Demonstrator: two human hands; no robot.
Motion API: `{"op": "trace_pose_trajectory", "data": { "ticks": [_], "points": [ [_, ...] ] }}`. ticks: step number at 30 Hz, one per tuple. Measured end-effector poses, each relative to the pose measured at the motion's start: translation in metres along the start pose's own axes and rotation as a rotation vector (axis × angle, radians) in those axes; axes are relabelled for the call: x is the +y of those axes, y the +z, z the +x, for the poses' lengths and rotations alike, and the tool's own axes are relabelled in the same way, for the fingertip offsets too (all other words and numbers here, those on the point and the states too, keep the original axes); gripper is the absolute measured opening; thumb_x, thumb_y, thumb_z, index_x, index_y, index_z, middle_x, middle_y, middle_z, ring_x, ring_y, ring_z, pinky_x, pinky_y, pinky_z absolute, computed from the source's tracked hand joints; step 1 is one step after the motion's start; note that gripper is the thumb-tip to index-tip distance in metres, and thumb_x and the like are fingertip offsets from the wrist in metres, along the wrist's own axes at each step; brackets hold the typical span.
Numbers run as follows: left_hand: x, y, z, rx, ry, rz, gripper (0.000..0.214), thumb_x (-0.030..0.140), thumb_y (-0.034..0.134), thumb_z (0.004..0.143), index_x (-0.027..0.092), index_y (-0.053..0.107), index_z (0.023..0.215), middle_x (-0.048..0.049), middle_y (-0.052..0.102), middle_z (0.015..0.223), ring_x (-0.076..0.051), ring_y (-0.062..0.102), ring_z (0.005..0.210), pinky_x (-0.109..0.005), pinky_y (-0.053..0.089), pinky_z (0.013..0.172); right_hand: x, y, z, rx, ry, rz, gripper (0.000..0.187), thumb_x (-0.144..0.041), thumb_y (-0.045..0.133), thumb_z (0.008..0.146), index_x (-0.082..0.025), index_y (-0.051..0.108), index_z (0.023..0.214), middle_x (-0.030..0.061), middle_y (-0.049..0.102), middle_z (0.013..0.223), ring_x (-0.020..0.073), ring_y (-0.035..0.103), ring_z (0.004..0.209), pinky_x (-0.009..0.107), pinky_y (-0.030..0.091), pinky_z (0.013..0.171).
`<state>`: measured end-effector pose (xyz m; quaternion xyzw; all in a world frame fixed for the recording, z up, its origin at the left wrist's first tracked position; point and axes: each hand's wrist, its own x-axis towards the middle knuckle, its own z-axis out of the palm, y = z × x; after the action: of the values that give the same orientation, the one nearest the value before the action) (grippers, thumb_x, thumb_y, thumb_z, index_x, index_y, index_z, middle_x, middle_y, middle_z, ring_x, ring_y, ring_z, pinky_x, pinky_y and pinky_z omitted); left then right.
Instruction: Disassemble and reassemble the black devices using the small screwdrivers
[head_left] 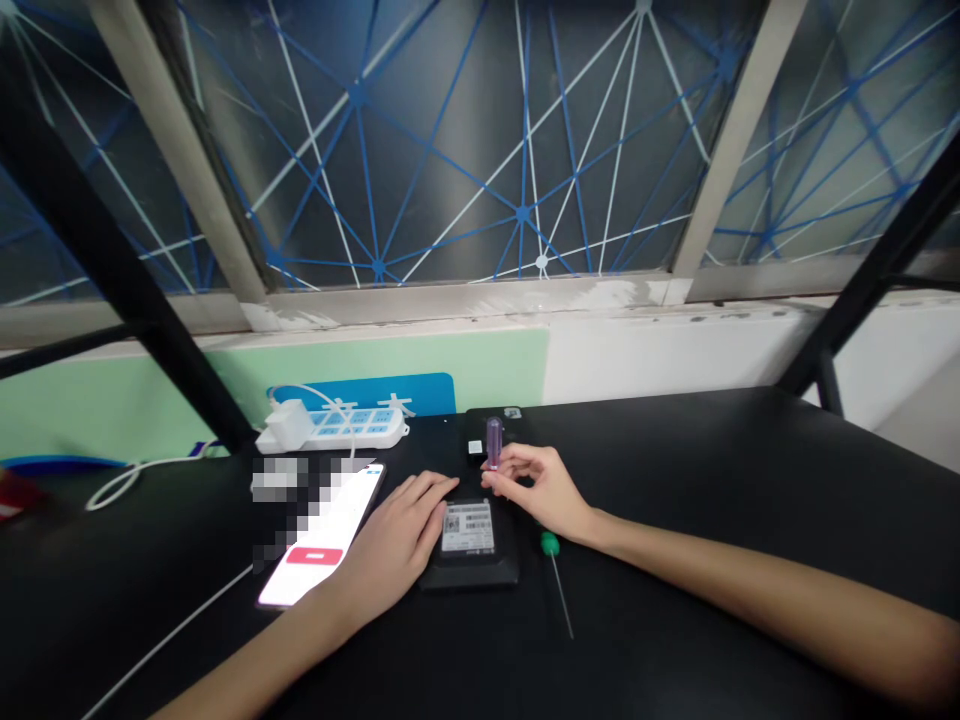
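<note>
A hard drive [468, 526] with a white printed label lies in a black casing [472, 575] on the dark table. My left hand [401, 535] rests along its left side, fingers stretched forward and the thumb near the label. Over the far end of the drive, my right hand [536, 485] pinches an upright screwdriver [493, 440] with a clear purple handle. The tip of this screwdriver cannot be made out. A second screwdriver, with a green handle [550, 543] and a thin shaft, lies to the right of the casing.
A lit phone [330, 540] lies left of my left hand. Behind it are a white power strip [367, 428] with a plugged-in charger [289, 425] and white cables. A black box [514, 425] with small labels sits behind the drive, near the wall.
</note>
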<state>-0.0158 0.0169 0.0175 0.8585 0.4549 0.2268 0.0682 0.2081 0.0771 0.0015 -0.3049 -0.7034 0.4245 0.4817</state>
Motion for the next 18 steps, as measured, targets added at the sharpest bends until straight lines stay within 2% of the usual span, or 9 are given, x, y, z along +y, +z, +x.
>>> {"op": "trace_pose_trajectory", "data": {
  "ticks": [8,14,18],
  "points": [
    [0.0007,-0.0016,-0.0007,-0.029,-0.009,-0.006,0.037,0.024,0.032,0.104,0.026,0.047,0.137,-0.006,0.055,0.127,-0.022,0.053,0.116,-0.042,0.045,0.101,-0.004,-0.0015,-0.0021,-0.028,-0.035,-0.017,0.023,-0.032,0.069,0.084,-0.011,0.072,0.093,0.0097,0.074,0.079,0.0171,0.067,0.065,0.03,0.055,0.063],
    [0.0004,-0.0026,0.0001,-0.033,-0.011,-0.014,0.036,0.026,0.031,0.104,0.025,0.047,0.136,-0.0065,0.054,0.127,-0.022,0.053,0.116,-0.043,0.045,0.101,0.0013,0.0005,0.0002,0.015,-0.023,-0.025,0.022,-0.035,0.075,0.078,-0.014,0.071,0.082,0.0054,0.071,0.071,0.0153,0.066,0.062,0.027,0.054,0.059],
    [0.0019,-0.0043,0.0003,-0.021,0.002,-0.017,0.036,0.026,0.032,0.104,0.025,0.048,0.135,-0.0069,0.056,0.126,-0.023,0.054,0.115,-0.043,0.045,0.1,0.0035,0.0014,0.0003,0.021,-0.012,0.002,0.026,-0.039,0.076,0.077,-0.015,0.071,0.086,0.0034,0.069,0.07,0.0152,0.066,0.062,0.027,0.055,0.059]
  ]
}}
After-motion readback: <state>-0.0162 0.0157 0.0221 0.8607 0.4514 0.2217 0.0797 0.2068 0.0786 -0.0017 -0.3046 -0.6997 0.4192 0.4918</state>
